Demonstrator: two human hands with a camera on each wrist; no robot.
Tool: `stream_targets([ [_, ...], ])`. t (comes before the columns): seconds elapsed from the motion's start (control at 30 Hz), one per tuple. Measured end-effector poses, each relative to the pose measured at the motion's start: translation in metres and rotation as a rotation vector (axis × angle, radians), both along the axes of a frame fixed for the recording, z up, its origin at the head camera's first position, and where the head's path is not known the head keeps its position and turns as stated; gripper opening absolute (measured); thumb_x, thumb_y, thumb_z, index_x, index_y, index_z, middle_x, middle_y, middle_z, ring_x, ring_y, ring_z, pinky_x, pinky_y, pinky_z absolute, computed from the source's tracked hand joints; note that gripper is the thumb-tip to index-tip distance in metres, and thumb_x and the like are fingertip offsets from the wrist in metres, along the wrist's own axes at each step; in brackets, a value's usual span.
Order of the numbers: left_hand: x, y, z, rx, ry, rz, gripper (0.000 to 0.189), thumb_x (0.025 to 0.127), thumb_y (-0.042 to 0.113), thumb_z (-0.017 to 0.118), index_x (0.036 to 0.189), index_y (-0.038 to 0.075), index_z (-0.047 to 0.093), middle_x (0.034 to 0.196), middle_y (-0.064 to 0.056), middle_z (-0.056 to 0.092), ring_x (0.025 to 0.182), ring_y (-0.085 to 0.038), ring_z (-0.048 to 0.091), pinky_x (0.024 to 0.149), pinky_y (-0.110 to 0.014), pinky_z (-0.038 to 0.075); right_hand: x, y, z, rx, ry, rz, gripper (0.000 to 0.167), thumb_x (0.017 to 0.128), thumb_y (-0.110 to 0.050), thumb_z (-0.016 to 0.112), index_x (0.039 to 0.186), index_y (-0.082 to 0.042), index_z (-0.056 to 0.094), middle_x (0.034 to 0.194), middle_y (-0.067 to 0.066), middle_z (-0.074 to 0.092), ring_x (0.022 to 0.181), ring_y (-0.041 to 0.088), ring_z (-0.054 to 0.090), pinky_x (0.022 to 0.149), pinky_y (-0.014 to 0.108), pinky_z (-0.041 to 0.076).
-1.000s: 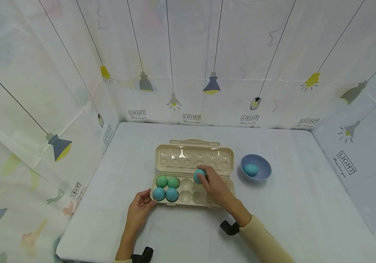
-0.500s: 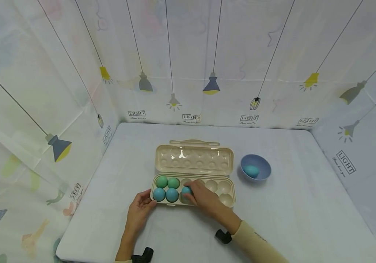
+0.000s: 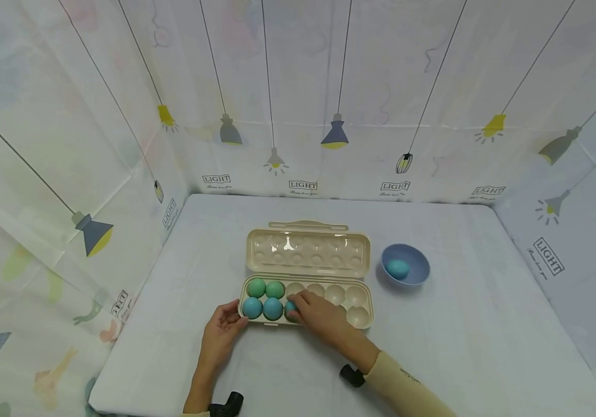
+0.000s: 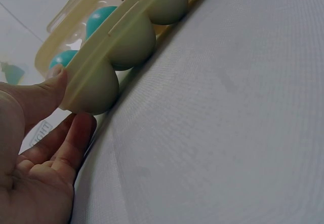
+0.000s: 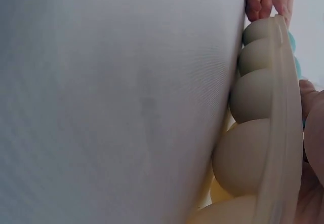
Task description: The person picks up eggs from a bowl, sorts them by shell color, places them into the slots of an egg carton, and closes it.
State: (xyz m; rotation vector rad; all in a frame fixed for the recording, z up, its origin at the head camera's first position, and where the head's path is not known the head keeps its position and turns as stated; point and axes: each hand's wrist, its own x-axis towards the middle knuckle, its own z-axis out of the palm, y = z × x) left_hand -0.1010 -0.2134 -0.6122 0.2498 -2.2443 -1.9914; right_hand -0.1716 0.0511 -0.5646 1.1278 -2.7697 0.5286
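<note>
A cream plastic egg box (image 3: 356,297) lies with its lid (image 3: 308,253) folded back. Its left end holds two green eggs (image 3: 275,289) behind two blue eggs (image 3: 273,309). My left hand (image 3: 219,336) grips the box's left end; in the left wrist view the thumb (image 4: 46,95) lies on the rim and the fingers reach below it. With my right hand (image 3: 324,318) I hold another blue egg (image 3: 291,307) in the third front cup, partly hidden by the fingers. The right wrist view shows mostly the box's side (image 5: 253,95).
A blue bowl (image 3: 417,272) with one blue egg (image 3: 397,269) inside stands right of the box. The white-covered table (image 3: 464,341) meets printed curtains (image 3: 298,156) at the back and sides. A black wrist mount (image 3: 352,375) sits on the right arm.
My right hand has moved left and toward the front of the box, lowering the blue egg into the third front cup. My left hand has stayed at the box's end.
</note>
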Motion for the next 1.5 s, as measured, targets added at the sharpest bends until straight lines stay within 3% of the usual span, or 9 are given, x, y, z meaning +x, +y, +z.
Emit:
stream_targets([
  [0.4, -0.002, 0.000, -0.001, 0.011, -0.004, 0.006, 0.055, 0.087, 0.016, 0.078, 0.136, 0.006, 0.056, 0.128, -0.017, 0.064, 0.103, -0.005, 0.066, 0.087, -0.013, 0.054, 0.000, -0.004, -0.002, -0.030, 0.164, 0.051, 0.030, 0.099, -0.033, 0.064, 0.121, -0.014, 0.058, 0.107, 0.000, 0.060, 0.079, 0.011, 0.065, 0.055, 0.024, 0.052],
  [0.7, -0.001, 0.000, 0.001, 0.024, -0.030, 0.010, 0.054, 0.087, 0.015, 0.079, 0.135, 0.008, 0.056, 0.129, -0.015, 0.065, 0.103, -0.005, 0.066, 0.087, -0.014, 0.054, -0.001, -0.004, -0.007, -0.057, 0.215, 0.067, 0.031, 0.097, -0.031, 0.067, 0.121, -0.013, 0.060, 0.106, 0.000, 0.060, 0.080, 0.010, 0.064, 0.060, 0.024, 0.055],
  [1.0, 0.000, 0.001, 0.004, -0.003, -0.005, 0.012, 0.054, 0.087, 0.013, 0.078, 0.135, 0.004, 0.056, 0.127, -0.020, 0.065, 0.101, -0.003, 0.066, 0.085, -0.013, 0.054, 0.000, -0.003, -0.006, -0.067, 0.157, 0.066, 0.033, 0.098, -0.031, 0.066, 0.125, -0.012, 0.060, 0.111, 0.000, 0.061, 0.089, 0.011, 0.066, 0.069, 0.026, 0.057],
  [1.23, -0.001, 0.000, 0.002, 0.013, -0.027, 0.010, 0.054, 0.088, 0.015, 0.078, 0.135, 0.005, 0.056, 0.128, -0.020, 0.065, 0.103, -0.005, 0.066, 0.086, -0.012, 0.053, 0.002, -0.001, -0.003, -0.070, 0.113, 0.056, 0.037, 0.098, -0.035, 0.065, 0.128, -0.013, 0.059, 0.113, -0.001, 0.061, 0.093, 0.010, 0.066, 0.073, 0.027, 0.058],
  [1.5, -0.001, 0.001, 0.001, 0.015, -0.022, 0.009, 0.054, 0.086, 0.014, 0.079, 0.135, 0.006, 0.056, 0.127, -0.018, 0.066, 0.102, -0.005, 0.067, 0.086, -0.013, 0.054, -0.003, 0.004, 0.010, -0.016, 0.189, 0.071, 0.048, 0.095, -0.039, 0.068, 0.131, -0.009, 0.059, 0.124, 0.006, 0.063, 0.113, 0.023, 0.059, 0.094, 0.035, 0.054],
])
